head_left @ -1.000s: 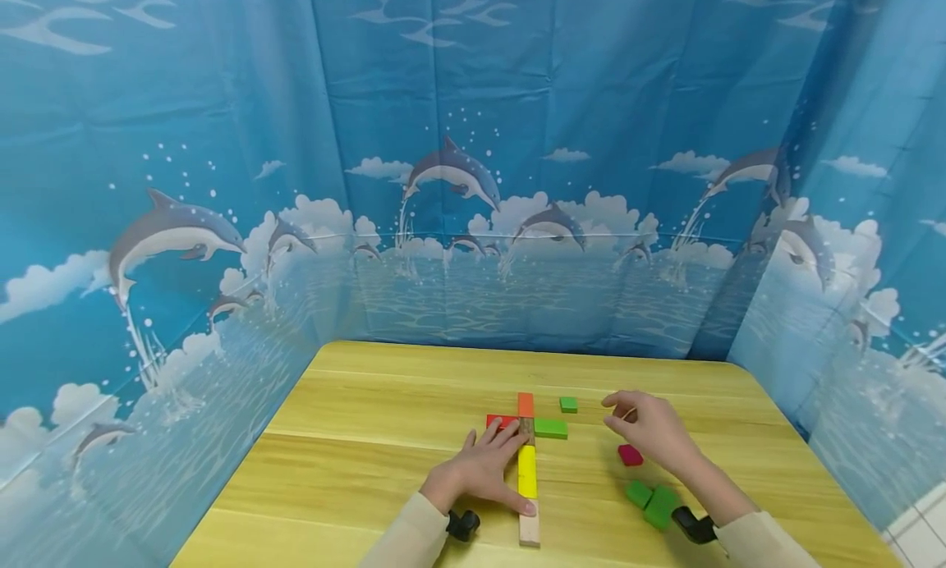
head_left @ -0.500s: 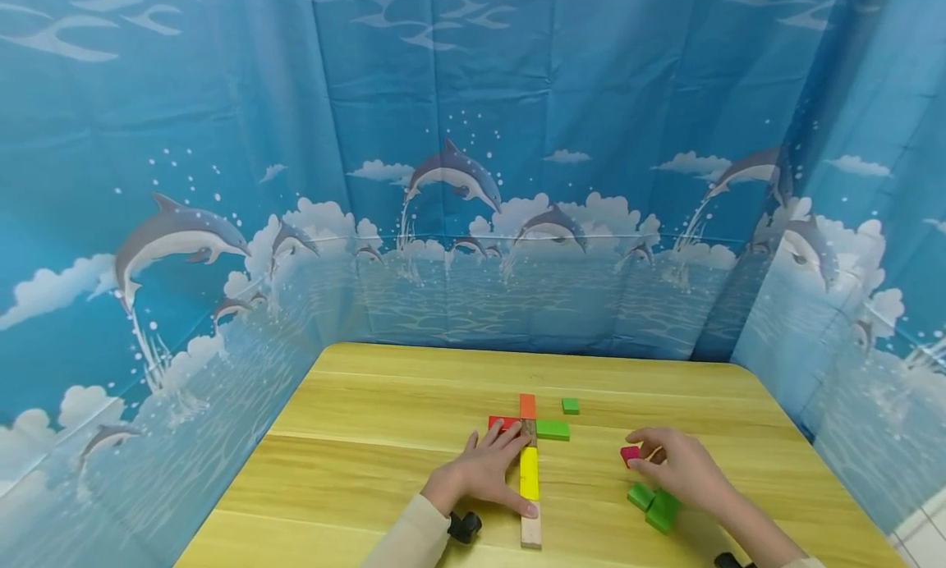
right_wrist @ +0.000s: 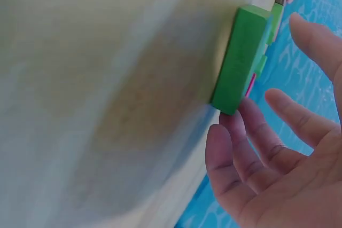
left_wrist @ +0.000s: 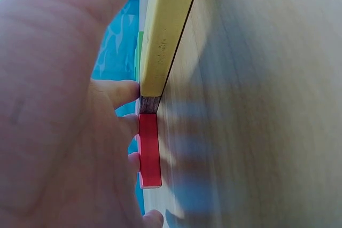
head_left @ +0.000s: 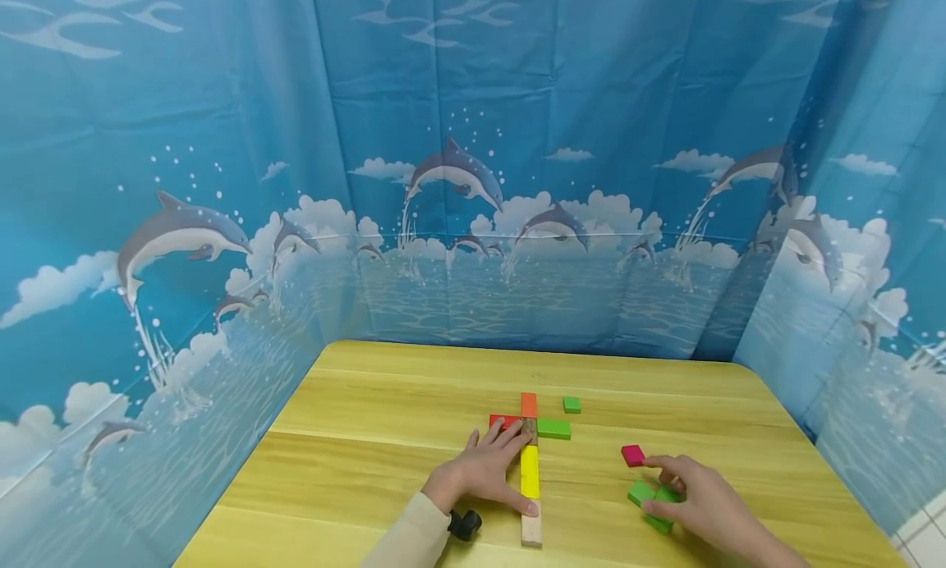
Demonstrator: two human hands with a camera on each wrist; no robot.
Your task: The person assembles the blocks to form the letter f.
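My left hand (head_left: 480, 474) rests with spread fingers on a flat row of wooden blocks. Its fingertips lie on the red block (left_wrist: 150, 150) and the brown block (head_left: 529, 428). The thumb touches the pale wood block (head_left: 531, 533), and the yellow block (head_left: 529, 469) lies between. On the right, my right hand (head_left: 698, 498) hovers with bent fingers and thumb apart over the larger green block (right_wrist: 240, 57), partly covering it. A smaller green block (head_left: 640, 493) adjoins that one. Just beyond the index fingertip lies a crimson block (head_left: 632, 455).
An orange block (head_left: 528, 404) tops the row, and a green block (head_left: 554, 428) extends right from the brown one. A small green square block (head_left: 572, 405) lies apart behind it. The wooden table (head_left: 355, 437) meets a dolphin-print curtain (head_left: 443, 305) at its back and sides.
My right hand has come down and toward me, first to the crimson block, then off it to the green pair. The left hand has stayed in place.
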